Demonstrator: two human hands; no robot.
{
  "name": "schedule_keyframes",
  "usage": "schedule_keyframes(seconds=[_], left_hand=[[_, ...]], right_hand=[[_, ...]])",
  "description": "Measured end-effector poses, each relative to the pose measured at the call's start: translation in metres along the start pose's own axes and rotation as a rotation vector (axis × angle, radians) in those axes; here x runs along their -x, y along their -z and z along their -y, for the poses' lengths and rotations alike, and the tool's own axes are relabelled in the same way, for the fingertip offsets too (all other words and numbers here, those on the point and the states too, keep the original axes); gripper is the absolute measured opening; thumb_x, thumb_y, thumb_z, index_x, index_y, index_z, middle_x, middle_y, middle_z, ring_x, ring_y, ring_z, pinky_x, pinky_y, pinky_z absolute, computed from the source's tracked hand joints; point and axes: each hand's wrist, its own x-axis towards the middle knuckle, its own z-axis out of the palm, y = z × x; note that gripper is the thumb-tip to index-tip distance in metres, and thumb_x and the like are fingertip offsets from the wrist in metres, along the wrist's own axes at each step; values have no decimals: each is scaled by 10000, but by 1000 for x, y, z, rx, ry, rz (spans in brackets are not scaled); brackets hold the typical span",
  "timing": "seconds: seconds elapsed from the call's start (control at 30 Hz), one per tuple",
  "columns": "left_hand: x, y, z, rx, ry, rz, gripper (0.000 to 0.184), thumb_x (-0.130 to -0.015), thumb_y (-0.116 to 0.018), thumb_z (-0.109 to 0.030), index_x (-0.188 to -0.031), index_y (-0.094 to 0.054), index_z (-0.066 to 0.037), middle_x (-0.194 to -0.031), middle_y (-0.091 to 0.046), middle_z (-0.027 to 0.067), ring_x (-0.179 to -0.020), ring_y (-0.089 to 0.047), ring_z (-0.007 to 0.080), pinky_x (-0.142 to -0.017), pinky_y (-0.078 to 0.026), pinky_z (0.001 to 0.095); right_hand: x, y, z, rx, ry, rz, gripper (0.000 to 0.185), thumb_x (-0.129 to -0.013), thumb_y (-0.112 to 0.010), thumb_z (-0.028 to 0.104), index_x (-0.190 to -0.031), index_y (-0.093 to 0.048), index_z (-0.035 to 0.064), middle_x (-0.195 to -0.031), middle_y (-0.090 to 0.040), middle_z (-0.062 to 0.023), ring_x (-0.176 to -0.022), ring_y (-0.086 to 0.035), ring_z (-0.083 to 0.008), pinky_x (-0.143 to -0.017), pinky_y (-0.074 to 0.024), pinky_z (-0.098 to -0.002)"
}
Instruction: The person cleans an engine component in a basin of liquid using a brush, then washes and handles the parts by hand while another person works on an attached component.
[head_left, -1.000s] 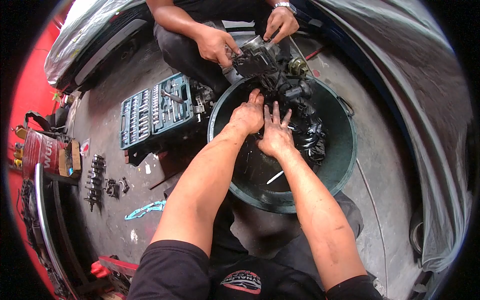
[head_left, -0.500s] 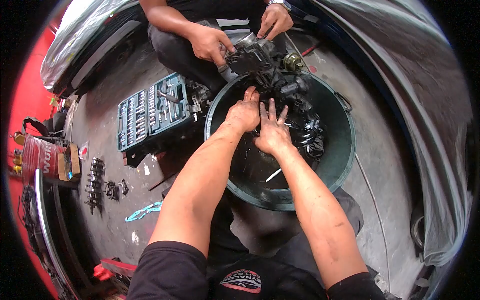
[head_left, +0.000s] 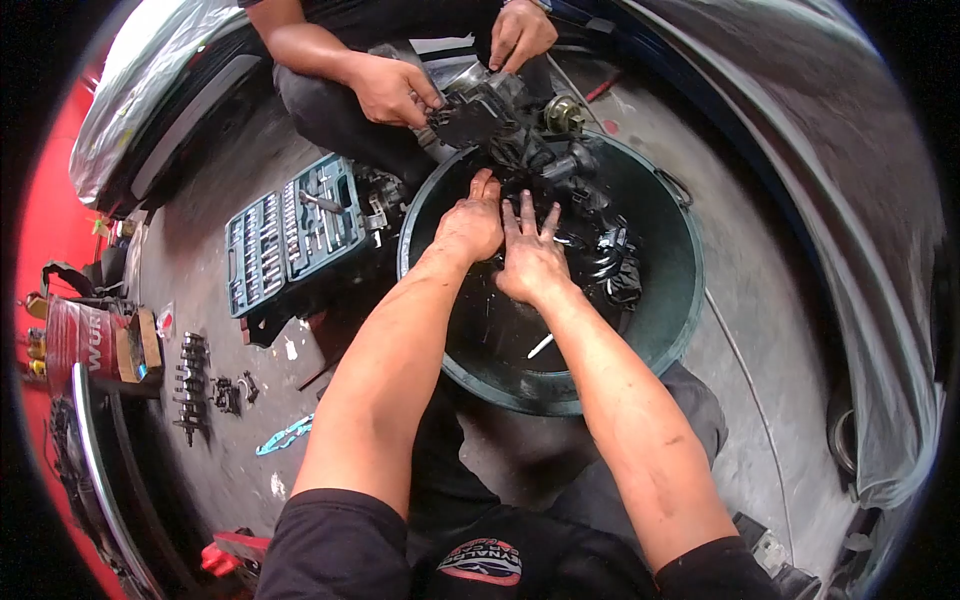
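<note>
Both of my hands are inside a dark green round tub point(head_left: 668, 325) that holds dark, wet parts. My left hand point(head_left: 470, 228) points forward with two fingers stretched out and its thumb side hidden; it seems to hold nothing. Beside it my right hand point(head_left: 532, 255) lies with its fingers spread over the dark contents, holding nothing I can see. A black bundle of wiring and connectors point(head_left: 615, 265) lies to the right of my right hand. Near the tub's bottom is a thin white stick point(head_left: 540, 346).
Across the tub, a person's hands point(head_left: 393, 92) hold a dark engine part point(head_left: 470, 120) at the rim. On the left are an open socket set point(head_left: 298, 225), a crankshaft point(head_left: 190, 385) and a blue strap-like item point(head_left: 285, 435). A cable point(head_left: 745, 375) runs along the floor at right.
The view has shifted slightly, moving the scene a little left and up. My hands keep nearly the same pose in the tub.
</note>
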Motion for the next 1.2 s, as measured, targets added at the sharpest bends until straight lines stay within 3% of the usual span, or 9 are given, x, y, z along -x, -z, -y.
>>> schedule_keyframes(seconds=[0.03,0.17,0.3,0.43,0.53,1.0,1.1,1.2], left_hand=[[1,1,-1,3,2,-1,565,-968,-431,-223,-1487,-326,-26,-1639,-151,98,-1274,-533,375,-1066,-439,456],[4,5,-3,7,0,2,565,-971,-430,-227,-1489,-324,-29,-1638,-156,91,-1285,-525,369,-1071,-434,454],[4,5,-5,-2,-2,2,570,-965,-442,-211,-1491,-323,-27,-1640,-150,82,-1300,-513,361,-1073,-432,449],[3,1,-3,-11,-14,-6,568,-960,-450,-199,-1488,-330,-25,-1637,-150,90,-1299,-513,359,-1074,-431,447],[1,0,-2,-15,-27,-19,562,-957,-455,-193,-1476,-337,-14,-1633,-157,100,-1273,-531,371,-1061,-439,454],[-2,-4,3,-27,-56,-23,542,-974,-423,-198,-1461,-320,17,-1622,-146,120,-1209,-563,406,-1013,-459,483],[-1,-5,3,-38,-61,-35,531,-976,-422,-202,-1453,-328,11,-1619,-149,124,-1189,-575,410,-996,-468,488],[0,-3,2,-45,-57,-31,530,-977,-422,-203,-1454,-327,6,-1618,-148,124,-1185,-577,410,-989,-472,490]], right_hand=[[1,0,0,-24,-5,-4,1018,-742,-725,156,-1586,-156,145,-1662,-19,-130,-1480,-9,-518,-1121,-349,-605],[-1,-1,-3,34,-3,14,1093,-736,-803,279,-1587,-131,142,-1658,-14,-144,-1472,-19,-530,-1117,-358,-603],[1,2,-6,21,11,16,1097,-727,-817,275,-1586,-147,150,-1660,-6,-132,-1478,-32,-515,-1107,-364,-618],[7,10,-6,-50,16,32,975,-758,-729,166,-1580,-206,152,-1664,-33,-119,-1485,-24,-507,-1132,-326,-607],[2,4,-6,21,-1,26,1069,-744,-807,263,-1586,-158,161,-1663,-19,-116,-1483,-53,-501,-1115,-362,-598],[0,0,-6,15,-4,13,1060,-746,-798,264,-1585,-160,148,-1661,-22,-128,-1480,-47,-510,-1126,-357,-582],[4,1,-6,-40,21,-32,901,-780,-671,145,-1570,-239,132,-1653,-83,-149,-1474,-67,-527,-1113,-352,-607],[3,0,-6,-48,20,-31,903,-776,-683,157,-1567,-248,130,-1653,-84,-149,-1474,-71,-527,-1113,-351,-609]])
